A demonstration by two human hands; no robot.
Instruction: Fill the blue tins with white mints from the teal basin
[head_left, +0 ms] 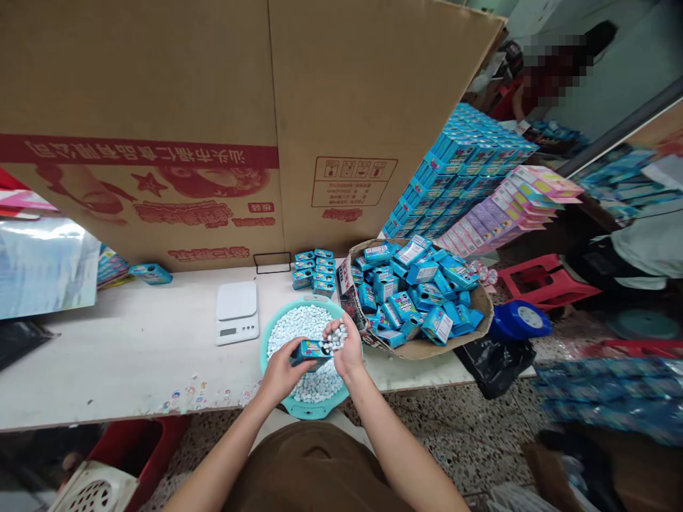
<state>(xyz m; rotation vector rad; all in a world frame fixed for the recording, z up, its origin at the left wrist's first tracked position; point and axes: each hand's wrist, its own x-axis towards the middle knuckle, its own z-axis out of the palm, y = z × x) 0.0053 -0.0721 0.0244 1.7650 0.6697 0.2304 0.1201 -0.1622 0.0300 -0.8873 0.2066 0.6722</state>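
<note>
My left hand grips a small blue candy box, lying tilted over a teal basin. Small white candies fill much of the basin. Cupped beside the box's right end, my right hand holds a heap of the same white candies. Its fingers curl around them, close to the box. Whether candies are passing into the box cannot be made out.
A wide carton of loose blue boxes adjoins the basin on the right. Small stacked boxes stand behind it, a kitchen scale to the left. Large cardboard walls off the back. A person sits far right, near red stools.
</note>
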